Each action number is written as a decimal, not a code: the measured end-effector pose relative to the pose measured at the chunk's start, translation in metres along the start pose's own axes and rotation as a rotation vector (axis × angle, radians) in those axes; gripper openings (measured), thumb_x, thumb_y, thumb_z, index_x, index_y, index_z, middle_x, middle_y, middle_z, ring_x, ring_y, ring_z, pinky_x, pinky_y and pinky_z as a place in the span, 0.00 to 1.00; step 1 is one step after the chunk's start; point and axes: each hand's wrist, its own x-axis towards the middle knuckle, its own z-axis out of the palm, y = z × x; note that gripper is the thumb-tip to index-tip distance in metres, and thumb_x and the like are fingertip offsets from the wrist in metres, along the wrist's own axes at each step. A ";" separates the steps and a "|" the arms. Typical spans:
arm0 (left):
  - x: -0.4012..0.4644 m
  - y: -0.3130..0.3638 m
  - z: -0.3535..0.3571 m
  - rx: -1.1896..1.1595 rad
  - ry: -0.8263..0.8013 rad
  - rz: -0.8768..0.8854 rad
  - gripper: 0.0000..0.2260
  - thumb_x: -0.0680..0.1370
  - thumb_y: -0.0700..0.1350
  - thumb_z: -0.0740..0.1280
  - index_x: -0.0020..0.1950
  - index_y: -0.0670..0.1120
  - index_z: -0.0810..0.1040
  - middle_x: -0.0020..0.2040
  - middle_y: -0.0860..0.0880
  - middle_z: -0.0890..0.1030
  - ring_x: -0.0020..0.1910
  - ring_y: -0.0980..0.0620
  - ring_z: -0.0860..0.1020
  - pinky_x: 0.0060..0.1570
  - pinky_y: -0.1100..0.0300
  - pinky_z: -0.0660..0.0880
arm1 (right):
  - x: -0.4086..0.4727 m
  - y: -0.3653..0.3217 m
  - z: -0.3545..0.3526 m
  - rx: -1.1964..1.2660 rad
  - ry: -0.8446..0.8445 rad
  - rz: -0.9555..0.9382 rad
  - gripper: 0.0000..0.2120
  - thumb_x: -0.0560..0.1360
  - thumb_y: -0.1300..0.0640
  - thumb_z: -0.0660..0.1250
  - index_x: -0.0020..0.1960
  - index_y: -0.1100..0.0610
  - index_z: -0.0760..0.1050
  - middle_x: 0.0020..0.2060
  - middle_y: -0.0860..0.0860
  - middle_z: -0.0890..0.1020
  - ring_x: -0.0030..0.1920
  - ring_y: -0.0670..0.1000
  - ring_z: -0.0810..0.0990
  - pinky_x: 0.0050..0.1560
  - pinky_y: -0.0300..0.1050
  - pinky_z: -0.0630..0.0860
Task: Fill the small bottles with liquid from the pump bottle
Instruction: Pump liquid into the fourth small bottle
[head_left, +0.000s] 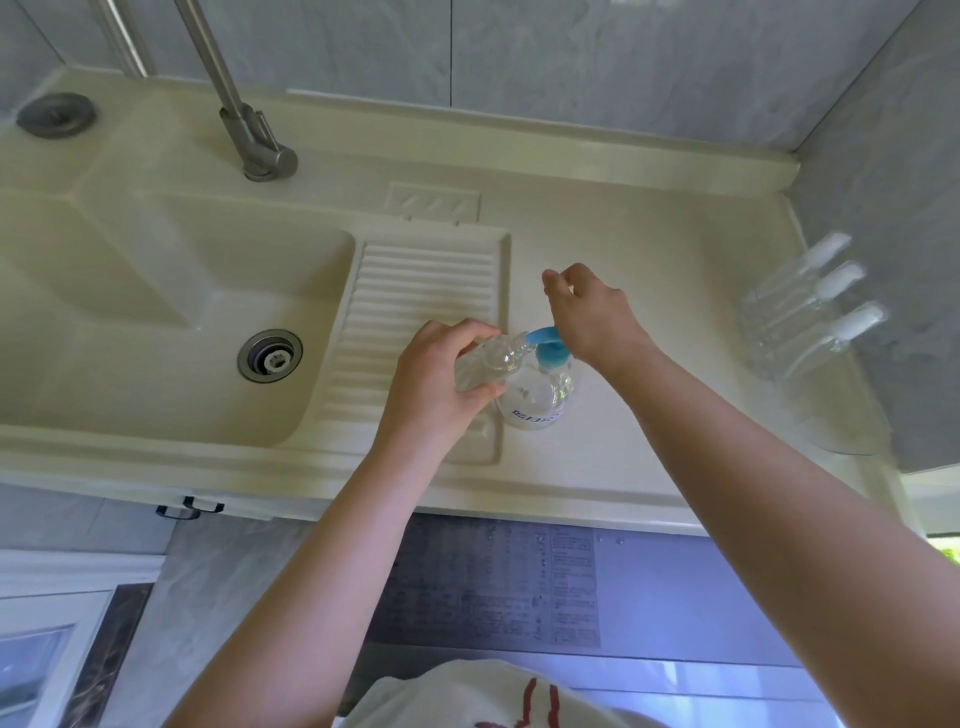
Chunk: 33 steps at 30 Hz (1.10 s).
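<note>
The pump bottle (535, 389), clear with a blue pump head (548, 345), is standing upright on the cream countertop (649, 415), just beside the right edge of the ribbed washboard panel (415, 312). The left hand (441, 379) is grasping a small clear bottle (488, 361), tilting it so that its open neck is meeting the blue spout. The right hand (592, 312) is resting its heel on the pump head, with the fingers loosely curled and raised, holding nothing that can be seen. Three more small bottles with white caps (810, 306) are standing together at the far right of the countertop, close to the wall and well apart from the pump bottle. The sink basin (156, 338) with its metal drain (270, 356) is lying to the left of the washboard, and a metal faucet (244, 119) is rising from the back ledge. Grey marbled tiles (571, 62) are covering the rear and right walls. Bare countertop is showing between the pump bottle and the capped bottles, and also behind the hands toward the raised back edge. The front edge of the countertop is running just below the forearms.
</note>
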 end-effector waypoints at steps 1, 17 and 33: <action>0.000 0.000 -0.001 -0.001 0.003 0.002 0.21 0.67 0.42 0.78 0.57 0.55 0.80 0.49 0.51 0.76 0.48 0.57 0.75 0.49 0.78 0.64 | 0.000 0.001 -0.002 0.013 -0.019 -0.005 0.20 0.81 0.42 0.52 0.59 0.56 0.74 0.49 0.57 0.78 0.46 0.60 0.78 0.49 0.50 0.76; -0.005 0.004 -0.006 -0.005 0.015 0.018 0.22 0.66 0.40 0.79 0.57 0.53 0.80 0.50 0.49 0.76 0.48 0.57 0.75 0.49 0.78 0.64 | -0.041 0.041 -0.025 0.237 -0.099 -0.367 0.04 0.74 0.58 0.73 0.47 0.50 0.83 0.47 0.42 0.85 0.46 0.40 0.82 0.44 0.32 0.74; 0.002 0.009 -0.005 0.020 -0.005 0.018 0.22 0.67 0.42 0.78 0.59 0.56 0.80 0.51 0.51 0.75 0.51 0.52 0.76 0.57 0.58 0.72 | -0.041 0.046 -0.025 0.157 -0.012 -0.403 0.03 0.73 0.53 0.74 0.47 0.46 0.83 0.46 0.41 0.84 0.43 0.38 0.82 0.38 0.29 0.72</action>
